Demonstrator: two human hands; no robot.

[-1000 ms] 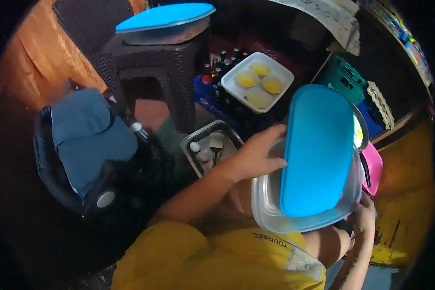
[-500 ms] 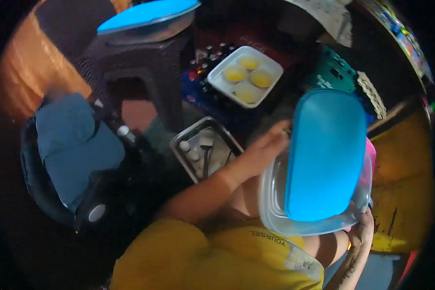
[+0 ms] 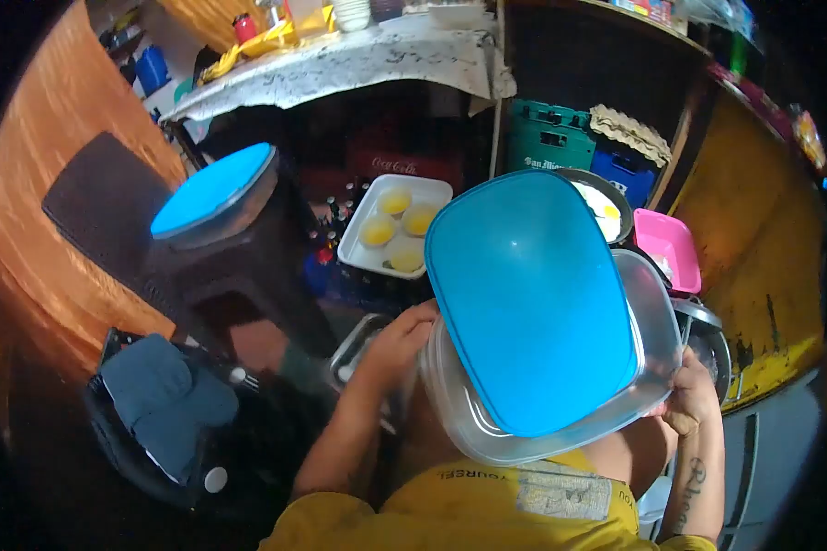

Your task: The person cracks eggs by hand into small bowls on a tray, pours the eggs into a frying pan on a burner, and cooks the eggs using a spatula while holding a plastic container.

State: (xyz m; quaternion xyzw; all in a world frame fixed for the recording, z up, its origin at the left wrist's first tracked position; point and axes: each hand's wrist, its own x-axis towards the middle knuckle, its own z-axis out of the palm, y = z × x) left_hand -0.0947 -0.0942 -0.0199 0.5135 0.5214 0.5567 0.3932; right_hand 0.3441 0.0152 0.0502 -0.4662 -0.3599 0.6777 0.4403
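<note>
A clear plastic container [image 3: 654, 312] is held over my lap, with a blue lid [image 3: 533, 303] lying tilted across its top. My left hand [image 3: 397, 349] is closed at the far left edge, where the container and lid meet; its fingertips are partly hidden, and I cannot tell whether it also pinches the lid. On the right side, my right hand [image 3: 691, 397] grips the container's rim. A metal tray [image 3: 347, 354] lies partly hidden behind my left hand. Just beyond the lid, a white tray [image 3: 349, 243] holds several bowls of yellow contents [image 3: 420, 219].
A second blue-lidded container [image 3: 216, 197] sits on a dark stool [image 3: 220, 266] at left. Behind the lid is a pan with eggs [image 3: 602, 207], near a pink basin [image 3: 669, 243]. Crates [image 3: 547, 138] and a cloth-covered table [image 3: 340, 69] stand at the back. A stroller-like seat [image 3: 161, 395] is front left.
My view has lifted, bringing the back table into sight. Both hands still hold the container, which has turned and shifted left in view with the lid on it.
</note>
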